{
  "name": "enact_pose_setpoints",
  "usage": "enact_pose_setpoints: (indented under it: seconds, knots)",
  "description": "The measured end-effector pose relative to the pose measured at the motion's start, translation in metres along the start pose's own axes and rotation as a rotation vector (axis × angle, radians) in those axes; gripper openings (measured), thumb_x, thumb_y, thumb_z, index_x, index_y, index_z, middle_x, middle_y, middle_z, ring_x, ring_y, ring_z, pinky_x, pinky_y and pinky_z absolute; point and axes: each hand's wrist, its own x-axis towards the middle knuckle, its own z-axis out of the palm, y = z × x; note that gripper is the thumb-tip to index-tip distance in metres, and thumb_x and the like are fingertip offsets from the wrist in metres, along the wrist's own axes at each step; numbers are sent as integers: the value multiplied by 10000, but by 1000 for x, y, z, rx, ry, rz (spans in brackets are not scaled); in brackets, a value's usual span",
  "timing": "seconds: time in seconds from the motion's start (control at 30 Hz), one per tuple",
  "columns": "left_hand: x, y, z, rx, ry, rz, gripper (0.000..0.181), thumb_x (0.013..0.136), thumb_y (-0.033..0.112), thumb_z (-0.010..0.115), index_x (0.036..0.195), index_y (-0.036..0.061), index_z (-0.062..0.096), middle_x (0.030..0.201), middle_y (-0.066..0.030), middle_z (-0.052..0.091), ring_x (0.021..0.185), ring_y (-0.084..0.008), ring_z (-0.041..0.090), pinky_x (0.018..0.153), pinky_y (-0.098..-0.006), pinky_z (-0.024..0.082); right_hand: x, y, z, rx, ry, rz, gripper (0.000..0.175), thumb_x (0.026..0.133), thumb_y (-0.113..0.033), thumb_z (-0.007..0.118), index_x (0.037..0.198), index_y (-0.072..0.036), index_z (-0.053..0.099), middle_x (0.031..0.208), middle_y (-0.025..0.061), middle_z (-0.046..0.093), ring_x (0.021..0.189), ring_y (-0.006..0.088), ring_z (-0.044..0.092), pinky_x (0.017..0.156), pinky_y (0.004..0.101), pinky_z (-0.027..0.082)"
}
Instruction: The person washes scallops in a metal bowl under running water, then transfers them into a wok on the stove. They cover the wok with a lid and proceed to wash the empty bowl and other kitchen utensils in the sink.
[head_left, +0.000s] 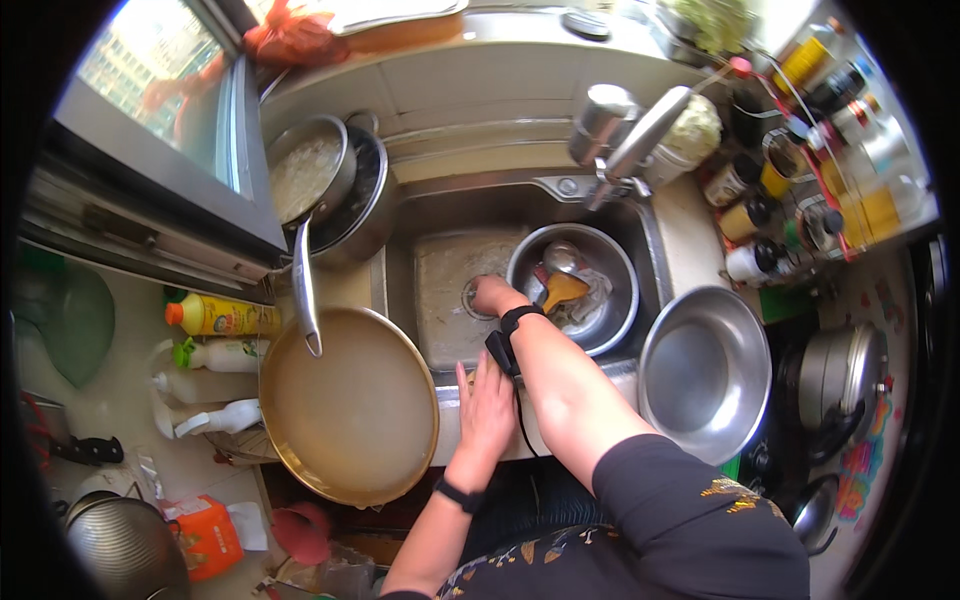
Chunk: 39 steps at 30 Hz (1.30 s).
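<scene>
My right hand (495, 294) reaches down into the steel sink (442, 247), at the round drain; its fingers are partly hidden, and whether they hold anything cannot be told. At the sink's front edge my left hand (486, 412) lies with its fingers stretched forward, over a small tan thing that is mostly covered. In the right part of the sink sits a steel bowl (574, 337) holding a metal ladle (562, 257), an orange-brown utensil (566, 288) and a crumpled pale cloth or bag (596, 289).
A wide pan (349, 405) of cloudy liquid stands left of the sink, below a long-handled saucepan (306, 169) resting on a larger pot (375, 217). The faucet (637, 142) overhangs the back right. A large steel basin (705, 375) and bottles (750, 217) stand at the right.
</scene>
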Motion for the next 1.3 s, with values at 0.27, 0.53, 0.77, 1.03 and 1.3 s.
enact_pose_setpoints:
  seconds: [0.27, 0.53, 0.77, 1.03, 1.3]
  knots:
    - [-82, -18, 1, -286, 138, -135, 597, 811, 99, 643, 1380, 23, 476, 1439, -188, 439, 1381, -382, 358, 1160, -518, 245, 58, 17, 73, -623, 159, 85, 476, 931, -173, 513, 1401, -227, 460, 1519, 99, 295, 1376, 493, 258, 1021, 565, 390]
    - [-76, -27, 14, -397, 228, -218, 586, 805, 65, 611, 1371, 8, 472, 1426, -211, 438, 1364, -392, 383, 1140, -486, 310, 105, 58, 85, -763, 304, 54, 290, 886, -198, 549, 1160, -128, 609, 1231, 114, 555, 1008, 327, 590, 798, 397, 493]
    - [-76, -24, 12, -365, 226, -263, 605, 797, 147, 644, 1357, -12, 477, 1431, -210, 436, 1355, -384, 402, 1135, -483, 319, 123, 46, 4, -941, 127, 60, 217, 914, -195, 549, 1043, -100, 695, 1040, 71, 682, 949, 251, 661, 709, 402, 549]
    - [-73, -22, 11, -326, 236, -273, 589, 796, 167, 639, 1332, -28, 490, 1415, -212, 456, 1346, -383, 419, 1121, -481, 338, 124, 36, -45, -894, 248, -32, 229, 900, -169, 554, 990, -126, 761, 1085, 82, 708, 1004, 277, 675, 796, 343, 564]
    - [-74, -22, 12, -314, 231, -285, 576, 799, 165, 628, 1324, -33, 499, 1407, -214, 466, 1342, -382, 426, 1121, -481, 341, 140, 49, 14, -504, 209, -277, 270, 884, -127, 511, 1074, -2, 656, 1151, 234, 638, 1052, 359, 641, 850, 433, 542]
